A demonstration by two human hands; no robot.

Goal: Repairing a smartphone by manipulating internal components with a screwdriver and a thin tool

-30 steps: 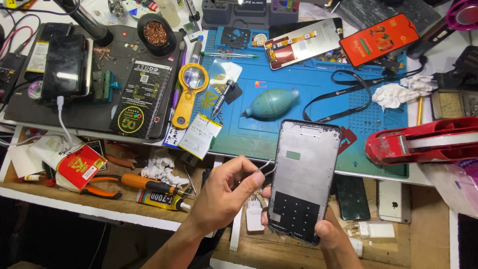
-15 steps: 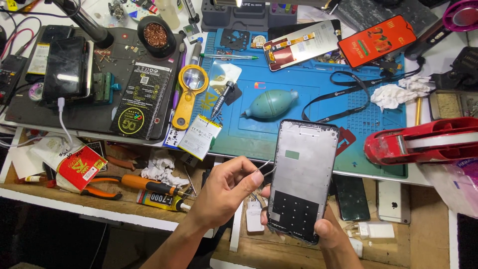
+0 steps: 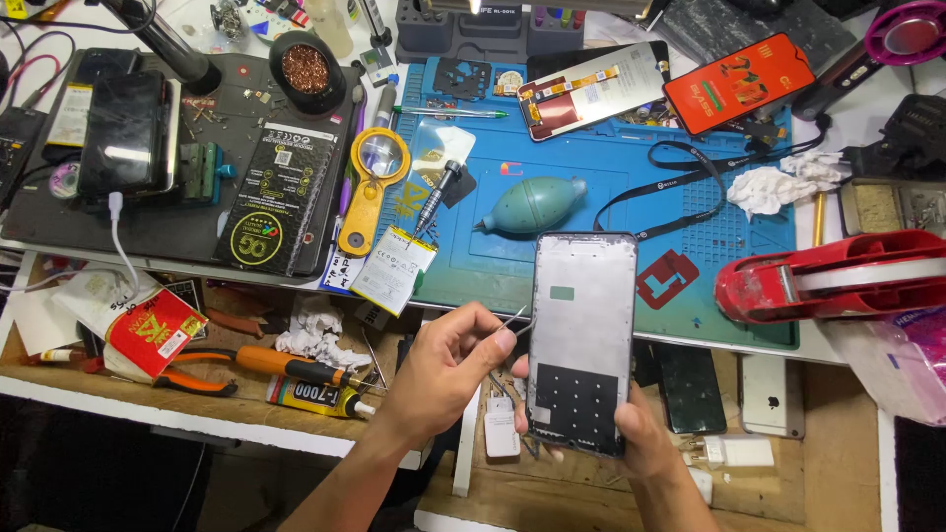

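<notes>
Head camera looked down on a cluttered repair bench. Right hand cradled a phone frame upright from below, fingers wrapped around its near end, so its left edge faced the left hand. That hand pinched tweezers closed, tips touching the frame's left edge. Beyond lay a blue work mat and teal air blower; open room stayed only near the hands.
</notes>
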